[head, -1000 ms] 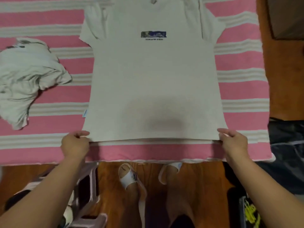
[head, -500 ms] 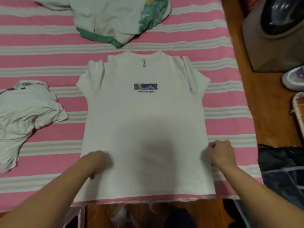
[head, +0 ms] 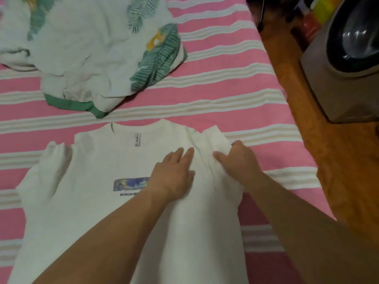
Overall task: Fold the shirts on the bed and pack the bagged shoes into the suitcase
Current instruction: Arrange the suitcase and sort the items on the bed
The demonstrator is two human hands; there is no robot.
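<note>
Lying flat on the striped bed (head: 235,99), a white shirt (head: 82,201) is pressed by the left hand (head: 172,177), fingers straight, while its sleeve is pinched by the right hand (head: 238,162); folding that sleeve inward likely follows.

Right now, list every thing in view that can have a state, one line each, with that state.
White T-shirt: spread face up on the bed, right sleeve gathered.
Left hand: flat, pressing the shirt's chest.
Right hand: gripping the bunched right sleeve.
Leaf-print shirt: crumpled, unfolded, beyond the collar.
Striped bedcover: spread under both shirts.
</note>
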